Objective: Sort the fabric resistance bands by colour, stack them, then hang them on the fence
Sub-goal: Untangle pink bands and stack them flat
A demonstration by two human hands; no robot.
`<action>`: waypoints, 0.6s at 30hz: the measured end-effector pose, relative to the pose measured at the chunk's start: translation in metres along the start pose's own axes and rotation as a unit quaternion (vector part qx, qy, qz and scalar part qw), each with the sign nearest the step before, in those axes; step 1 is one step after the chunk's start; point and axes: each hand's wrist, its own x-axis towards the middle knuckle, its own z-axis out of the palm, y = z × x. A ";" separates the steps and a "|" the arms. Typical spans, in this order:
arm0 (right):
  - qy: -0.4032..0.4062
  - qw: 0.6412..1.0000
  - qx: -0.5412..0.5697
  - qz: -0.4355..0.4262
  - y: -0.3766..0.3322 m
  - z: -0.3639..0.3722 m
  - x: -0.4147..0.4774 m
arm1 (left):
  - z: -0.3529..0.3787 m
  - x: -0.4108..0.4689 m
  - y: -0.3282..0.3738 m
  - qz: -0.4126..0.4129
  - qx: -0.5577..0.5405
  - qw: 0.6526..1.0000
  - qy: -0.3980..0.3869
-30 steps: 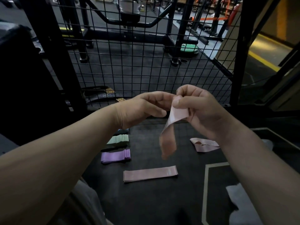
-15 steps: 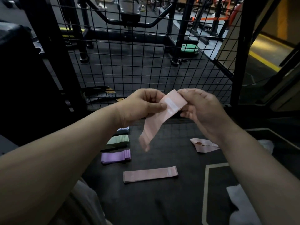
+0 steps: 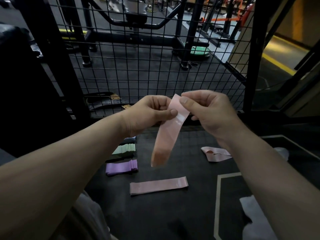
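Fingers (image 3: pixel 173 112) of the left hand (image 3: pixel 149 112) are curled, with the thumb pressed on the upper part of a held pink band (image 3: pixel 166 137). The band's top edge is pinched between thumb and forefinger of the right hand (image 3: pixel 207 111). One band is thus grasped by both hands, in the air before the fence (image 3: pixel 155 66). Its lower end hangs free and is blurred.

Noted on the floor (image 3: pixel 173 213), taken from the held band:
- 6 o'clock: a flat pink band (image 3: pixel 159 185), laid out straight.
- 4 o'clock: a crumpled pink band (image 3: pixel 216 154), near the right wrist in view.
- 8 o'clock: a purple stack (image 3: pixel 121 168).
- Just beyond it: a green stack (image 3: pixel 125 149), then a darker pile, mostly hidden by the left forearm.

Step judged to be the straightening of the held band for stacking on the flat pink one. Any twist should be taken out first, and the two layers of the loop matched edge to edge. The band should then be lowered with both ends guided, since soft fabric is likely to fold on itself. Ends and long edges should be squared with the band beneath, so that the stack can later be lifted as one. The crumpled band is yet to be sorted; nothing is hung on the fence so far.
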 end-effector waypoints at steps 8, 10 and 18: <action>0.035 0.999 -0.038 -0.013 -0.002 0.005 0.003 | 0.002 0.002 -0.009 -0.022 -0.008 0.996 -0.090; 0.053 0.998 -0.025 -0.003 -0.002 0.005 0.005 | 0.004 0.002 -0.011 -0.027 -0.006 0.995 -0.094; 0.106 0.992 0.037 0.053 0.004 -0.003 0.013 | -0.002 -0.001 -0.011 -0.094 -0.001 0.990 -0.106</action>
